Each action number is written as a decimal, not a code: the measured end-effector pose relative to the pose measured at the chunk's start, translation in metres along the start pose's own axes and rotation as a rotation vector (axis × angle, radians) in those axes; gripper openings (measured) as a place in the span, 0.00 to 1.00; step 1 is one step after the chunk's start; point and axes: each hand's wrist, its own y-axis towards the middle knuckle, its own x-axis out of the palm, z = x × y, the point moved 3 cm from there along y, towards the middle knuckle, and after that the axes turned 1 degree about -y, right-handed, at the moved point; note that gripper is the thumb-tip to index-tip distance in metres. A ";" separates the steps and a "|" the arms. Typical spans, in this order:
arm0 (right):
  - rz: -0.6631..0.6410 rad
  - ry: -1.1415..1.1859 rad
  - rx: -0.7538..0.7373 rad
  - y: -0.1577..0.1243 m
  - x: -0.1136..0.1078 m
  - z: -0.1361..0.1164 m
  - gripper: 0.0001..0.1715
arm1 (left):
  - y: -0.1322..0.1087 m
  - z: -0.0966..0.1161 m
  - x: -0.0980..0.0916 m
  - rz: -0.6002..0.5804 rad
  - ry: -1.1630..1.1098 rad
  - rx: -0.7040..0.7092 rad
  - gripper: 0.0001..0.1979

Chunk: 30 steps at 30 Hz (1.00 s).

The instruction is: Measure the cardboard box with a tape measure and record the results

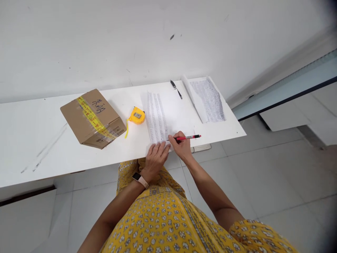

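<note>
In the head view, a notebook page [158,116] with columns of small writing lies on the white table. My left hand [156,156] rests flat on its lower edge, fingers stretched out, with a smartwatch [140,180] on the wrist. Closed round a red pen [188,137] is my right hand [181,146], at the page's lower right corner. The pen's tip is near the end of the right column; whether it touches the paper I cannot tell. Left of the page sits a yellow tape measure [137,115].
A taped cardboard box [92,118] stands on the left of the white table [50,140]. A black pen [176,89] lies beyond the page. To the right is another sheet [209,100] dense with writing. The wall [110,42] rises behind the table's far edge.
</note>
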 end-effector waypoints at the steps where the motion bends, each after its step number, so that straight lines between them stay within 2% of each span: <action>1: 0.021 -0.018 -0.008 0.000 0.001 0.001 0.19 | -0.001 0.000 0.000 0.002 0.000 0.007 0.20; 4: 0.051 -0.052 -0.026 0.000 0.003 0.001 0.20 | -0.003 -0.001 0.000 0.003 0.008 0.022 0.20; 10: 0.025 -0.113 -0.032 0.001 0.004 -0.001 0.20 | -0.003 -0.002 0.000 -0.072 -0.035 -0.010 0.22; 14: 0.028 -0.137 -0.032 0.001 0.004 -0.001 0.19 | -0.003 -0.001 0.001 -0.079 -0.050 -0.018 0.22; 25: -0.007 -0.109 -0.034 0.000 0.005 0.003 0.20 | -0.003 -0.001 0.001 -0.049 -0.032 -0.008 0.20; 30: 0.020 -0.109 -0.051 0.000 0.004 0.001 0.19 | -0.003 0.001 0.000 0.053 0.050 0.043 0.18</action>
